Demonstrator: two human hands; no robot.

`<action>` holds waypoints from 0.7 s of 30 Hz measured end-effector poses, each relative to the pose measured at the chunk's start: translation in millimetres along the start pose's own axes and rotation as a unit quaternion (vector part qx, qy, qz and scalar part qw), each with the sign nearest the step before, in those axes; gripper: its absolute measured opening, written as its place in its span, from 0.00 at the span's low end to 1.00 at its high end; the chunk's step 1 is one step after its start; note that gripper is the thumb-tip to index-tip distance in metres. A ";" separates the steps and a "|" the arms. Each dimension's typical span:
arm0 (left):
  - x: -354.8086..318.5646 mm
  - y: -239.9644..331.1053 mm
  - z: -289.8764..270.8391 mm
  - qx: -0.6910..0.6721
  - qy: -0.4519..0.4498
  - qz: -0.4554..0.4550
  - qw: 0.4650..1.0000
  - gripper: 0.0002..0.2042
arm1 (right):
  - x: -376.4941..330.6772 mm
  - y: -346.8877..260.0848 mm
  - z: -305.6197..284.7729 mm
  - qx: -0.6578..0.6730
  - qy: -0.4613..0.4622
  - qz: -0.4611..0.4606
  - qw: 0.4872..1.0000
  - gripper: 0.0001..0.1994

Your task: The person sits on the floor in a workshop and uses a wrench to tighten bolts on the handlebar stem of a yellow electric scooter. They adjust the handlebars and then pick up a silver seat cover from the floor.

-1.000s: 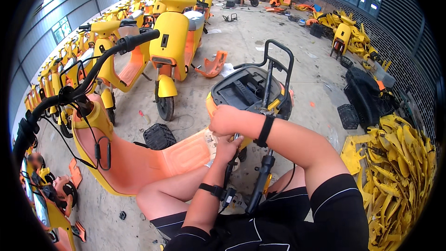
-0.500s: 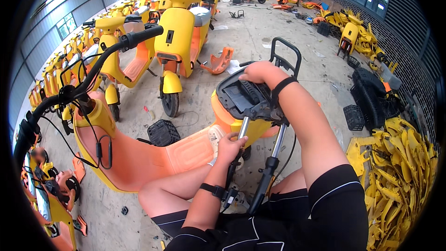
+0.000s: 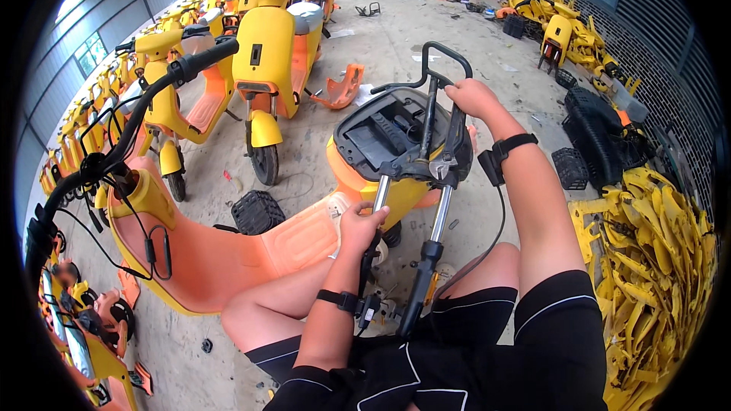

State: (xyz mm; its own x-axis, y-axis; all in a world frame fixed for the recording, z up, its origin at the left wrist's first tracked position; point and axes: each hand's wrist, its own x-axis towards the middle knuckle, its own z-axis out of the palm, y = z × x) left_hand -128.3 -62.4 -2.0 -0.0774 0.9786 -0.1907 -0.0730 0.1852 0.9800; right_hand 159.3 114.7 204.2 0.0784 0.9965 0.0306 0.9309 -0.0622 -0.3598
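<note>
Left of centre lies the orange footboard point(image 3: 301, 242). At centre, your left hand point(image 3: 360, 227) grips a silver tube point(image 3: 382, 189). Rightward sits a wrench point(image 3: 441, 170); above, beside the black frame point(image 3: 448, 49), your right hand point(image 3: 475, 98) curls, its hold indeterminable.

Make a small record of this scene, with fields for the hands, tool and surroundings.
Left hand: around a chrome tube
Right hand: curled at the top of a dark bar
Wrench: silver head near the top of a second tube
Nearest scooter: yellow and orange
Basket: black, beyond that scooter
Panels: yellow, heaped at right
</note>
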 end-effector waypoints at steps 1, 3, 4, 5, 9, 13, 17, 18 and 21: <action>0.7 -1.5 0.3 -0.009 0.001 0.003 1.000 0.21 | -6.1 5.8 -3.5 0.002 0.012 0.006 1.000 0.22; 2.7 -3.4 0.4 -0.021 0.001 -0.001 1.000 0.20 | -21.7 17.7 -9.9 0.011 0.034 0.023 0.999 0.22; 3.4 -4.5 0.0 -0.012 -0.005 0.010 1.000 0.20 | -30.6 23.6 -12.5 0.019 0.044 0.030 0.998 0.23; 4.7 -4.8 -0.2 -0.005 -0.010 0.012 1.000 0.19 | -39.9 29.1 -15.1 0.013 0.061 0.036 0.997 0.23; 6.2 -4.4 -0.8 0.006 -0.009 0.000 1.000 0.19 | -79.1 47.9 -25.4 -0.006 0.094 0.059 0.994 0.28; 5.9 -2.9 0.1 0.004 -0.007 -0.011 1.000 0.19 | -121.5 65.7 -32.8 -0.052 0.120 0.025 0.991 0.32; 6.1 -2.2 -0.7 0.005 -0.009 -0.015 1.000 0.19 | -162.5 82.6 -35.5 -0.070 0.115 -0.025 0.991 0.31; 6.0 -2.6 -1.2 0.009 -0.011 -0.008 1.000 0.18 | -171.7 85.9 -35.4 -0.072 0.107 -0.037 0.991 0.31; 7.1 -3.5 -1.6 0.006 -0.015 -0.009 1.000 0.18 | -201.2 92.0 -31.9 -0.109 0.107 -0.117 0.981 0.30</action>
State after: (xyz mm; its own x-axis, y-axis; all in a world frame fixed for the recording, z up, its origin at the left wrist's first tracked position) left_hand -130.2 -56.3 -6.9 -0.0465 0.9773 -0.2067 -0.0626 0.2036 0.9770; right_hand 240.5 -93.2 194.7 -0.0944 0.9515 0.2927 0.9847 0.1325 -0.1130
